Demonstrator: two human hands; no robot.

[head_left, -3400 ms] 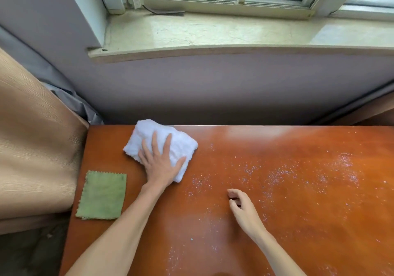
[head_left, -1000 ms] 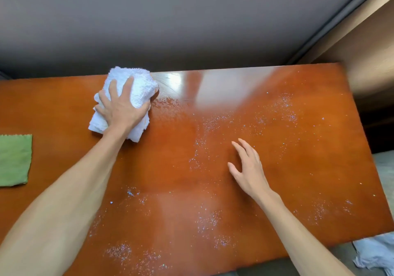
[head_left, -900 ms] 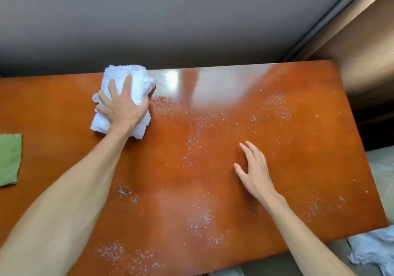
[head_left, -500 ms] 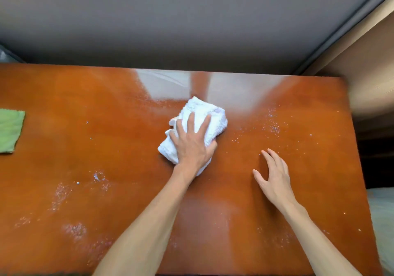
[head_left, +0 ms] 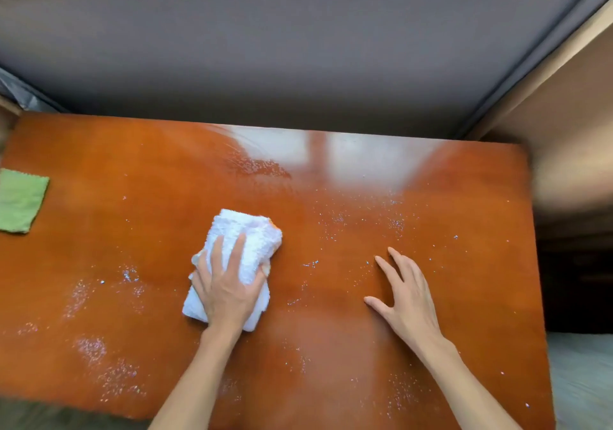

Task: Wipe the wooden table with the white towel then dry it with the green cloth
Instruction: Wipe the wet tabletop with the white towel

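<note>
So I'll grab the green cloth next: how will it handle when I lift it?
The green cloth lies thin and flat on the table, so it will probably droop limply and feel light. Its flat edges may need pinching or sliding to the table's edge, since nothing sticks up to grip.

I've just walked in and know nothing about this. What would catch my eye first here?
Probably the bunched white terry towel mid-table, pressed flat under the person's left hand against the glossy orange-brown wooden table. Next, glittering droplets speckle the near-left and right areas. The right hand rests flat and empty beside it, and a small green cloth lies at the left edge.
</note>
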